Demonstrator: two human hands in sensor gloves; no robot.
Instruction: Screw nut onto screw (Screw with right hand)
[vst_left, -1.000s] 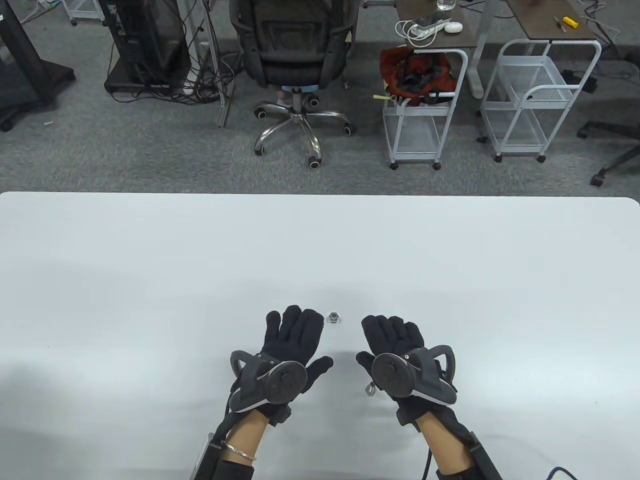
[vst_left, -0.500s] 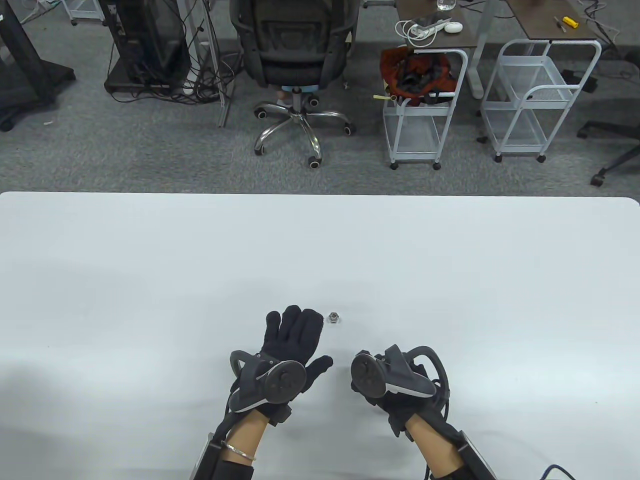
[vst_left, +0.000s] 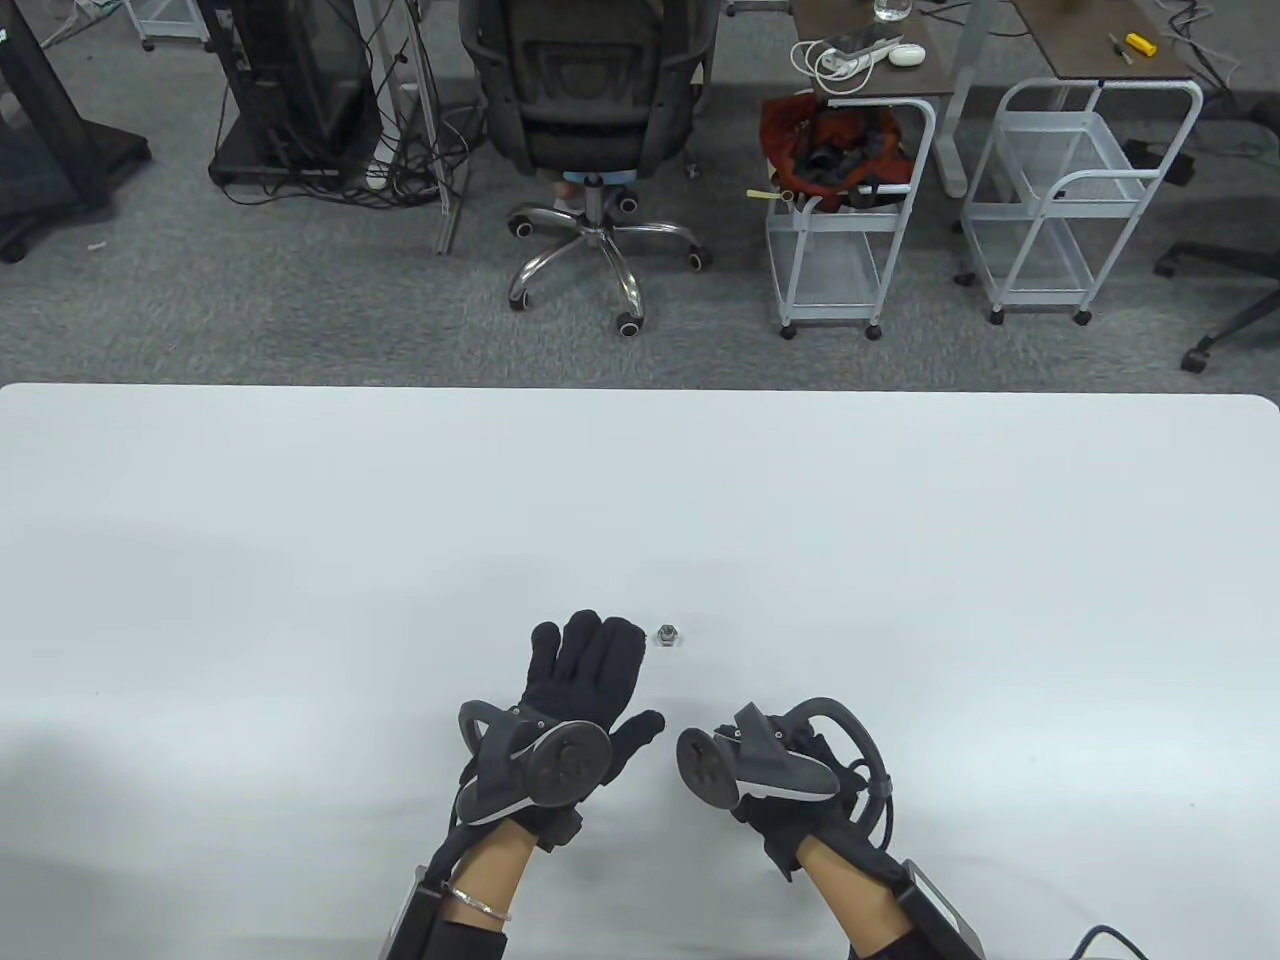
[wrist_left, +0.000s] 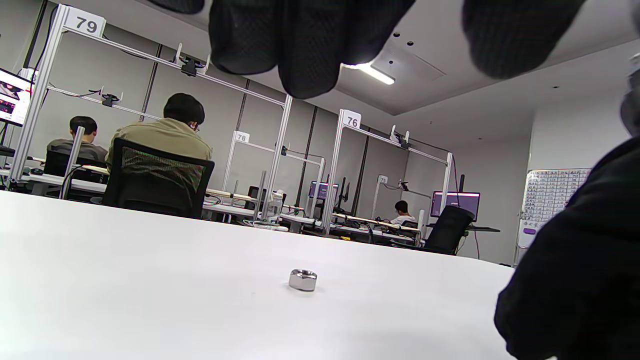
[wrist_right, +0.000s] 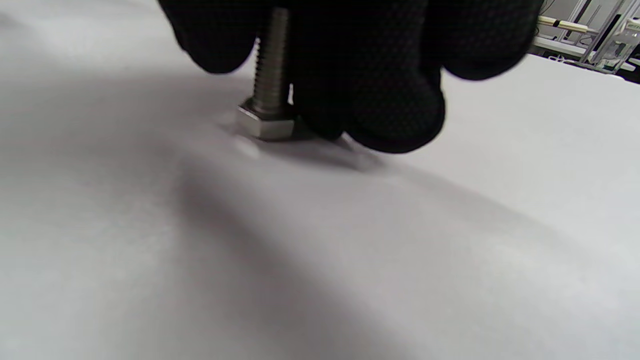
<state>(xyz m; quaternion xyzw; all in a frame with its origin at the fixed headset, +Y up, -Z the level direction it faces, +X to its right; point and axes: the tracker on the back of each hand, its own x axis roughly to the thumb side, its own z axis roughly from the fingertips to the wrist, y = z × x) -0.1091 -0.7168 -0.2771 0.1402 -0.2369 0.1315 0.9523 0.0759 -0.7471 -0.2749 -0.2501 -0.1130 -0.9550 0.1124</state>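
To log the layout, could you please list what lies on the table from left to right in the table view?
left hand → nut → right hand

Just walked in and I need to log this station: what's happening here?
A person in sensor gloves is starting to join a nut and a screw. The right hand grips the screw, upright with its head on the white table. The nut lies untouched beside the left hand.
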